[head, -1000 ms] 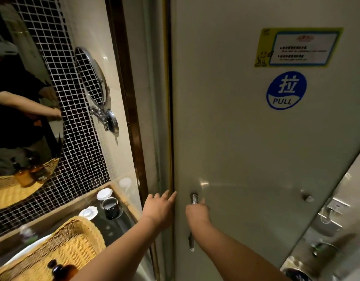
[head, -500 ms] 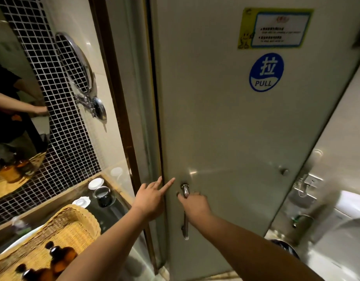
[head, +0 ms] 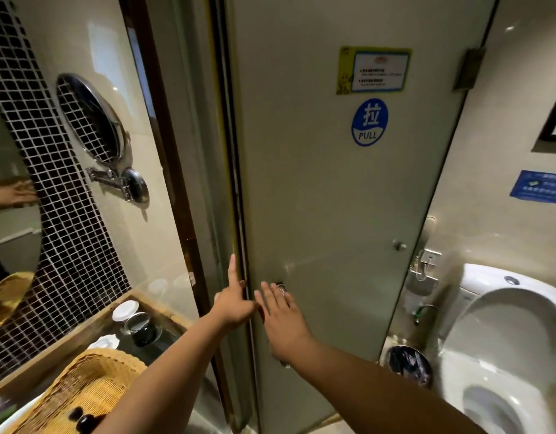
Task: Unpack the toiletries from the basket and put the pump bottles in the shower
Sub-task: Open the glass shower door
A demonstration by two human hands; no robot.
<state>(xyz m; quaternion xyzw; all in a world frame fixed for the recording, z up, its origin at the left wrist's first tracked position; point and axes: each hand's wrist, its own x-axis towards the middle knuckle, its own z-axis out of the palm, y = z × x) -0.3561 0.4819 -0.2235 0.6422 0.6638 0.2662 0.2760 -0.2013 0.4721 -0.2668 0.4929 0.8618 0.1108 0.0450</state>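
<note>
A frosted glass shower door (head: 326, 189) with a blue PULL sticker stands shut in front of me. My right hand (head: 281, 311) lies flat and open over its metal handle (head: 281, 287), fingers spread. My left hand (head: 234, 300) rests open on the door frame just left of the door's edge, fingers pointing up. At the bottom left, a wicker basket (head: 95, 380) sits on the counter, and the dark cap of a pump bottle (head: 82, 418) shows inside it beside my left forearm.
A round magnifying mirror (head: 95, 120) on a metal arm juts from the left wall. A dark glass (head: 143, 328) and white lids sit on the counter behind the basket. A toilet (head: 505, 339) and a lined bin (head: 409, 364) stand to the right of the door.
My right hand has let go of the door handle and opened flat over it. My left hand has slid up along the frame. The view has swung right, bringing the toilet into sight.
</note>
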